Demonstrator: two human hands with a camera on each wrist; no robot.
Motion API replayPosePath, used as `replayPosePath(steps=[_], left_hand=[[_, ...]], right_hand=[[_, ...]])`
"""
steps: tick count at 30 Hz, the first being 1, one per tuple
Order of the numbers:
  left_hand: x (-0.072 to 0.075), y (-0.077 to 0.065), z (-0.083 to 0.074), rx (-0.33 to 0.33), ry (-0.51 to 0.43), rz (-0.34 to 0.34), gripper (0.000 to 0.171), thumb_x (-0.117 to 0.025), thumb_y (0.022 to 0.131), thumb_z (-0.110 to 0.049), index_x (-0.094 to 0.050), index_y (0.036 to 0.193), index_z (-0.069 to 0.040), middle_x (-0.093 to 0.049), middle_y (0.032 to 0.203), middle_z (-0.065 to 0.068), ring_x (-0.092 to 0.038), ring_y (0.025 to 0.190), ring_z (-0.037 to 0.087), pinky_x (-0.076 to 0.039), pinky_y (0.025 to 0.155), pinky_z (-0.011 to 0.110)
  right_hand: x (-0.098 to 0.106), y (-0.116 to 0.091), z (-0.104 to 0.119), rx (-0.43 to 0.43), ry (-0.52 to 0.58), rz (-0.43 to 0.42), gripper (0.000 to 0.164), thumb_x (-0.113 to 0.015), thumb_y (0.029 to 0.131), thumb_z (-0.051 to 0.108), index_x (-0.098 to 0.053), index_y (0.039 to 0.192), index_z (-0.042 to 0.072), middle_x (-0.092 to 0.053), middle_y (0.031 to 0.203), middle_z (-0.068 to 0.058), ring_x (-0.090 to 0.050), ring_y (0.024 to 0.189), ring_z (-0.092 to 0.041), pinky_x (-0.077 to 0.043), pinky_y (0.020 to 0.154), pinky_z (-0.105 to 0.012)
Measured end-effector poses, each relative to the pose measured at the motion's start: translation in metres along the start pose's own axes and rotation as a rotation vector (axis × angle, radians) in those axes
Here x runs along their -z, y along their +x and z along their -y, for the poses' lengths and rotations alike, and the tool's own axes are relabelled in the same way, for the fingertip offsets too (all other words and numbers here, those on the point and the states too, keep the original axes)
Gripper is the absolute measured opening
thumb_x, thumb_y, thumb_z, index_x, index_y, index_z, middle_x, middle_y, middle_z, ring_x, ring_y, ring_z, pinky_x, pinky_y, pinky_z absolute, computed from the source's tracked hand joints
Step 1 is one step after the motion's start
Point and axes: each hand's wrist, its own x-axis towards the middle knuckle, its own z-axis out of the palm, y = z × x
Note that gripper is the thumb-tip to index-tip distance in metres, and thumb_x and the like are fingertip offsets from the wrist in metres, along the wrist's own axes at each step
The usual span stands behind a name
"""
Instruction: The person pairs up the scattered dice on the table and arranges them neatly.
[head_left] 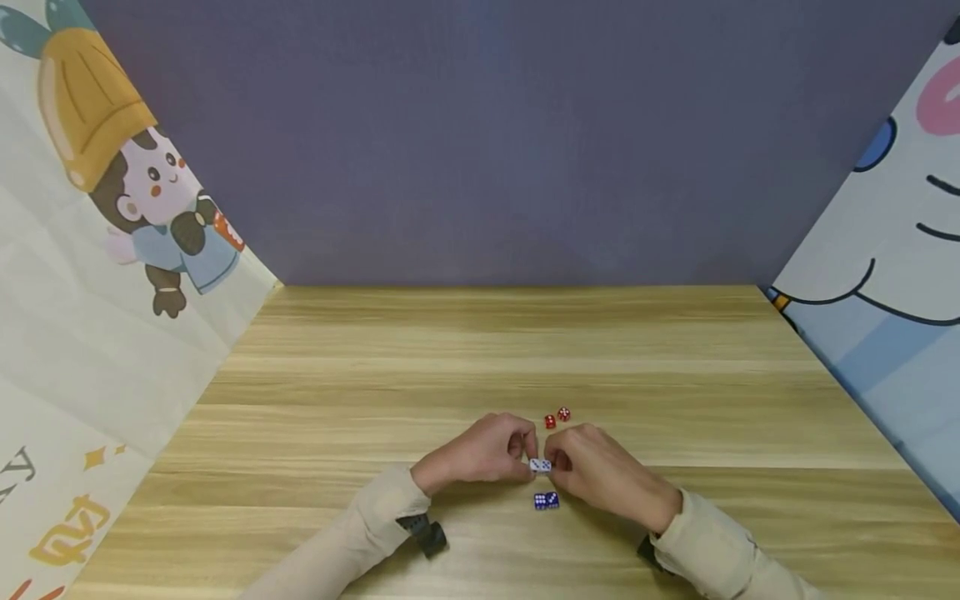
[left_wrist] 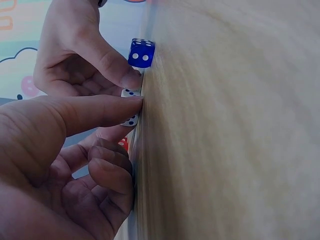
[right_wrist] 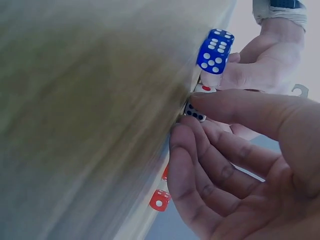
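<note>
Left hand (head_left: 476,451) and right hand (head_left: 609,471) pinched the side-by-side white dice (head_left: 545,466); gentle, even inward pressure seemed best for flush faces.

On my feed the white dice (head_left: 545,465) look like smooth plastic; from them, the red dice (head_left: 550,422) at one o'clock and blue dice (head_left: 540,501) at six look like glossier plastic. I see smooth grained wood on the tabletop (head_left: 487,350), matt cloth sleeves (head_left: 360,525) at four and eight.
</note>
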Motion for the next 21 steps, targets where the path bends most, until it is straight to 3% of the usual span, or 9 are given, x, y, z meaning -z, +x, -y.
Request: replayPosePath(steps=[21], left_hand=[[-0.0034, -0.0004, -0.0017, 0.045, 0.05, -0.022, 0.019, -0.082, 0.074, -0.008, -0.065, 0.084, -0.014, -0.053, 0.062, -0.007, -0.046, 0.053, 0.004, -0.039, 0.053, 0.02]], right_hand=[[-0.0003, -0.0007, 0.001, 0.013, -0.041, -0.031, 0.015, -0.07, 0.074, -0.001, -0.068, 0.074, 0.014, -0.055, 0.064, 0.015, -0.047, 0.056, 0.003, -0.043, 0.05, -0.019]])
